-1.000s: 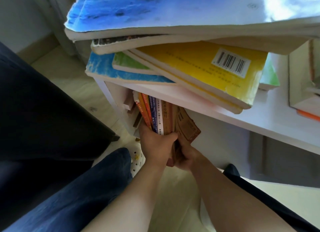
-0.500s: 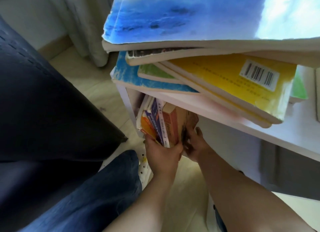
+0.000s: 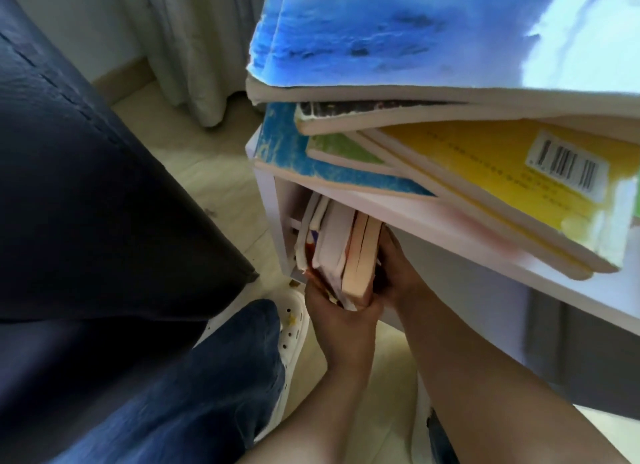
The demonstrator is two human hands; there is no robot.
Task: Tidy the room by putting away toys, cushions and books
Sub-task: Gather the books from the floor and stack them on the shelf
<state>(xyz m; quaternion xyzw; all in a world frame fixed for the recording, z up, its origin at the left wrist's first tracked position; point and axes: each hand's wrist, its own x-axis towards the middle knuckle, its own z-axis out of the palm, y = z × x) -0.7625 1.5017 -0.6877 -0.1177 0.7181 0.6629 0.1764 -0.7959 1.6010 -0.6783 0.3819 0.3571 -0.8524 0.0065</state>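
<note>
The left hand (image 3: 341, 319) curls round the lower end of a bundle of books (image 3: 337, 252), and the right hand (image 3: 396, 276) presses its fingers along the bundle's right side. The bundle stands partly inside the compartment under the top of the white desk (image 3: 433, 217). A slanting pile of books (image 3: 485, 158) lies on top of the desk.

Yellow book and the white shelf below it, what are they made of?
Yellow book: paper, with a smooth card cover; pale page edges and a printed barcode show. White shelf: probably painted or laminated board; it looks flat, smooth and square-edged, but no grain shows.
</note>
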